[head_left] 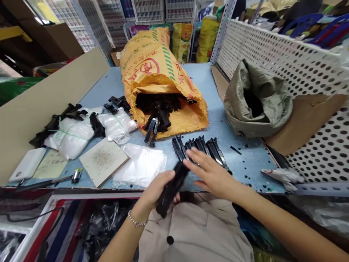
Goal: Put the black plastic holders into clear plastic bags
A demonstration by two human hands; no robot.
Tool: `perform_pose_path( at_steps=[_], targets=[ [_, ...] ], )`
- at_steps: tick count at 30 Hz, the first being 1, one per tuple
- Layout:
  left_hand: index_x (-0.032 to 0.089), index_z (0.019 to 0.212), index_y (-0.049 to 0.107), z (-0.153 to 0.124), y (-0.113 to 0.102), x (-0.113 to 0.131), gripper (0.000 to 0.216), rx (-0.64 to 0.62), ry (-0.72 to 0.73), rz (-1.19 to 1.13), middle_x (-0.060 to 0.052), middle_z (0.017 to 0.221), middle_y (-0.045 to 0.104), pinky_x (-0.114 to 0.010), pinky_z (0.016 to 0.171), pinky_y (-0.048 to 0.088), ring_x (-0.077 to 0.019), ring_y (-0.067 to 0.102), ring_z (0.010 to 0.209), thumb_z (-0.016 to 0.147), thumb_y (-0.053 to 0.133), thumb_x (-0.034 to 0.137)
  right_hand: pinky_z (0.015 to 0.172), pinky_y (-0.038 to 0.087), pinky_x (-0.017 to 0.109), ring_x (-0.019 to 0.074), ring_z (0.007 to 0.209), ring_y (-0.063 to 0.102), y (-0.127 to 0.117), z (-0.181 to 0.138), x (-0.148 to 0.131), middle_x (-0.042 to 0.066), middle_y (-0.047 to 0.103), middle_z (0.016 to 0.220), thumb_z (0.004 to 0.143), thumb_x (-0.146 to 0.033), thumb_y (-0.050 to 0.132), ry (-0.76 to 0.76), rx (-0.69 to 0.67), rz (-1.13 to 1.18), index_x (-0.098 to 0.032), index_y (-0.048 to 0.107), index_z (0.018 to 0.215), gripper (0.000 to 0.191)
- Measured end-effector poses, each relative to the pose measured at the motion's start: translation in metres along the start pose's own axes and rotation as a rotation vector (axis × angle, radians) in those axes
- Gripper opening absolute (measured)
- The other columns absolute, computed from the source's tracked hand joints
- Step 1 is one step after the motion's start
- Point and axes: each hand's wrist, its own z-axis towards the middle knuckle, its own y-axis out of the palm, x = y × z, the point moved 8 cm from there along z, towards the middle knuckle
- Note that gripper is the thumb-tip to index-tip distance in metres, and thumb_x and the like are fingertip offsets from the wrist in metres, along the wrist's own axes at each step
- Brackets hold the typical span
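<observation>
In the head view, my left hand (pixel 156 189) is closed around a long black plastic part (pixel 171 193), held tilted above the table's front edge. My right hand (pixel 212 174) has its fingers stretched out and apart, beside the upper end of that part; whether the fingertips touch it I cannot tell. Just beyond my right hand lies a row of several similar black parts (pixel 201 144). More black pieces (pixel 160 114) spill from the mouth of a yellow woven sack (pixel 152 58), with one long piece (pixel 152 129) at its lip.
Left on the blue table (pixel 218 112) are plastic-wrapped bundles (pixel 72 136), a square board (pixel 103 160), clear bags (pixel 141 163), a white device (pixel 28 163) and a hammer-like tool (pixel 76 175). A grey-green sack (pixel 237 98) stands right, before a perforated white panel (pixel 308 69).
</observation>
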Motion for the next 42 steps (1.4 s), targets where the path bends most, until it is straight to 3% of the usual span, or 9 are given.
perform_pose_path(
  at_steps=[3, 6, 9, 11, 16, 22, 29, 37, 42],
  targets=[
    [0.012, 0.082, 0.071, -0.027, 0.009, -0.011, 0.049, -0.149, -0.076, 0.07, -0.012, 0.062, 0.07, -0.03, 0.05, 0.05, -0.0224, 0.066, 0.054, 0.085, 0.049, 0.056, 0.096, 0.05, 0.041, 0.0245, 0.116, 0.058, 0.009, -0.002, -0.034, 0.012, 0.061, 0.127, 0.091, -0.021, 0.051, -0.16, -0.093, 0.094, -0.023, 0.051, 0.131, 0.041],
    [0.016, 0.084, 0.07, -0.024, -0.038, 0.003, 0.044, 0.235, 0.168, 0.246, -0.01, 0.075, 0.07, -0.033, 0.061, 0.051, -0.0248, 0.067, 0.071, 0.085, 0.048, 0.054, 0.083, 0.055, 0.039, 0.0247, 0.098, 0.066, 0.019, -0.005, -0.02, 0.012, 0.067, 0.113, 0.086, -0.029, 0.06, 0.026, -0.115, 0.239, -0.021, 0.06, 0.118, 0.032],
    [0.019, 0.081, 0.063, -0.025, -0.08, 0.025, 0.029, 0.726, 0.432, 0.646, -0.008, 0.082, 0.063, -0.037, 0.073, 0.049, -0.0267, 0.061, 0.084, 0.08, 0.059, 0.047, 0.079, 0.056, 0.039, 0.0258, 0.095, 0.066, 0.029, -0.01, 0.014, 0.012, 0.067, 0.112, 0.078, -0.039, 0.069, 0.426, -0.028, 0.577, -0.02, 0.059, 0.117, 0.045],
    [0.02, 0.076, 0.059, -0.019, -0.088, 0.028, 0.02, 0.843, 0.483, 0.868, -0.008, 0.083, 0.058, -0.039, 0.079, 0.046, -0.0275, 0.058, 0.089, 0.074, 0.067, 0.038, 0.073, 0.057, 0.039, 0.0254, 0.088, 0.068, 0.044, -0.015, 0.025, 0.01, 0.069, 0.104, 0.073, -0.043, 0.072, 0.666, 0.037, 0.888, -0.02, 0.058, 0.115, 0.05],
    [0.021, 0.067, 0.06, -0.006, -0.111, 0.016, 0.012, 0.743, 0.414, 0.657, -0.005, 0.075, 0.058, -0.033, 0.076, 0.042, -0.0225, 0.057, 0.079, 0.078, 0.059, 0.026, 0.082, 0.053, 0.038, 0.0227, 0.088, 0.067, 0.081, -0.009, 0.004, 0.006, 0.071, 0.094, 0.067, -0.039, 0.079, 0.808, 0.106, 1.425, -0.021, 0.065, 0.101, 0.042],
    [0.017, 0.062, 0.062, -0.007, -0.134, 0.013, 0.026, 0.657, 0.371, 0.421, 0.003, 0.054, 0.053, -0.025, 0.055, 0.037, -0.0125, 0.047, 0.053, 0.066, 0.069, 0.042, 0.082, 0.052, 0.033, 0.0179, 0.085, 0.067, 0.1, 0.012, -0.017, 0.007, 0.07, 0.106, 0.073, -0.035, 0.076, 0.841, 0.071, 1.737, -0.019, 0.067, 0.096, 0.03],
    [0.015, 0.067, 0.068, -0.007, -0.137, 0.009, 0.027, 0.651, 0.384, 0.289, 0.001, 0.059, 0.059, -0.024, 0.055, 0.037, -0.0116, 0.049, 0.056, 0.06, 0.072, 0.041, 0.076, 0.053, 0.027, 0.015, 0.083, 0.066, 0.113, 0.042, -0.02, 0.008, 0.071, 0.097, 0.077, -0.031, 0.072, 0.827, 0.058, 1.879, -0.016, 0.07, 0.1, 0.027],
    [0.016, 0.054, 0.057, -0.008, -0.13, 0.012, 0.023, 0.705, 0.401, 0.295, 0.005, 0.052, 0.054, -0.021, 0.052, 0.034, -0.009, 0.046, 0.051, 0.055, 0.076, 0.029, 0.073, 0.056, 0.029, 0.0167, 0.079, 0.068, 0.142, 0.064, -0.032, 0.008, 0.073, 0.084, 0.074, -0.031, 0.076, 0.848, -0.002, 1.985, -0.011, 0.071, 0.089, 0.025],
    [0.015, 0.067, 0.068, -0.016, -0.138, 0.014, 0.024, 0.664, 0.394, 0.224, 0.001, 0.06, 0.061, -0.022, 0.056, 0.038, -0.0108, 0.051, 0.057, 0.061, 0.074, 0.037, 0.067, 0.055, 0.027, 0.0168, 0.074, 0.068, 0.142, 0.06, -0.016, 0.006, 0.071, 0.076, 0.07, -0.031, 0.079, 0.954, 0.134, 1.933, -0.012, 0.069, 0.076, 0.022]
  ],
)
